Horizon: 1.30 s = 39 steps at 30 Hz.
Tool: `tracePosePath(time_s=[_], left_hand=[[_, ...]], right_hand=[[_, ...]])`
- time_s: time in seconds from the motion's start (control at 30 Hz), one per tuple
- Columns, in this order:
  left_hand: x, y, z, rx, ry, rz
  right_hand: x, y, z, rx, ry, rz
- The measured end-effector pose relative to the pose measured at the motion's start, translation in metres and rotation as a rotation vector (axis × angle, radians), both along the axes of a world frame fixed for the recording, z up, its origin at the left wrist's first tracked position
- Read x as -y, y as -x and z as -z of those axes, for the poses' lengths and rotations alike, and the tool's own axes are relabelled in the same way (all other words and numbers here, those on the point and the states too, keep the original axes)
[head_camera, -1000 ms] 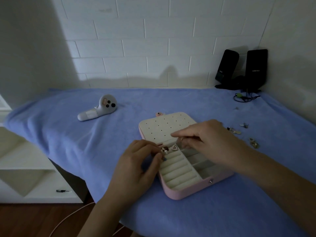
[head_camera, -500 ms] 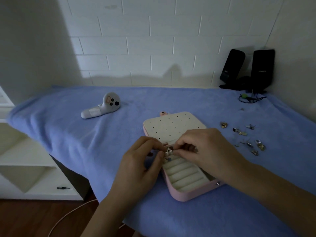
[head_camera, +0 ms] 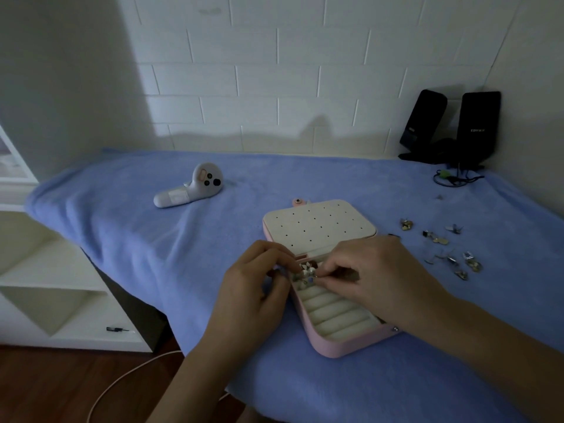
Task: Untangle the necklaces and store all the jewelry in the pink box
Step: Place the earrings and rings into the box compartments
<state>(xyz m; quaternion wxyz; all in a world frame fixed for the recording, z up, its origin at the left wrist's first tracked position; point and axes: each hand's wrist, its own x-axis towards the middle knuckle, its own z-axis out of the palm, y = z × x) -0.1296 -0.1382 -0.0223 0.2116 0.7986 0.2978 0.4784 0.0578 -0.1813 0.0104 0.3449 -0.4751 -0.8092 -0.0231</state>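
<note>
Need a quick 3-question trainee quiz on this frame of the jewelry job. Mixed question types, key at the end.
1. True or false: the loose metal jewelry pieces lie on the blue towel to the left of the open pink jewelry box.
2. What do the left hand and the right hand pinch between them over the box?
A) a small cluster of jewelry
B) a wristwatch
C) a hairbrush
3. Fill in: the white handheld controller lies on the towel to the box's ___ (left/right).

Key: 1 false, they lie to its right; 2 A; 3 left.
</note>
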Motion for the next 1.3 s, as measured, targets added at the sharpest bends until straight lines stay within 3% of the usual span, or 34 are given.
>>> tracePosePath(time_s=[0.2, 0.43, 0.63, 0.83, 0.93, 1.07, 1.17, 1.3], left_hand=[[-0.001, 0.002, 0.001, -0.110, -0.009, 0.115], [-0.002, 0.001, 0.002, -0.139, 0.003, 0.106], [-0.002, 0.001, 0.002, -0.138, 0.020, 0.097], [-0.002, 0.001, 0.002, -0.148, 0.015, 0.086], [-0.003, 0.001, 0.002, -0.146, 0.014, 0.085], [-0.002, 0.002, 0.001, -0.161, 0.006, 0.099], [-0.001, 0.002, -0.002, -0.178, 0.023, 0.128], [0.002, -0.003, -0.010, -0.179, 0.094, 0.119]], right_hand=[[-0.002, -0.004, 0.005, 0.100, 0.006, 0.013], [0.000, -0.005, 0.003, 0.124, 0.004, -0.012], [0.006, -0.008, -0.003, 0.258, 0.038, -0.075], [0.008, -0.004, -0.003, 0.300, 0.101, -0.015], [0.008, -0.006, -0.009, 0.215, 0.208, -0.010], [0.009, -0.019, -0.024, -0.069, 0.370, -0.069], [0.008, -0.044, -0.042, -0.239, 0.450, 0.058], [0.005, -0.093, -0.060, -0.198, 0.557, 0.295]])
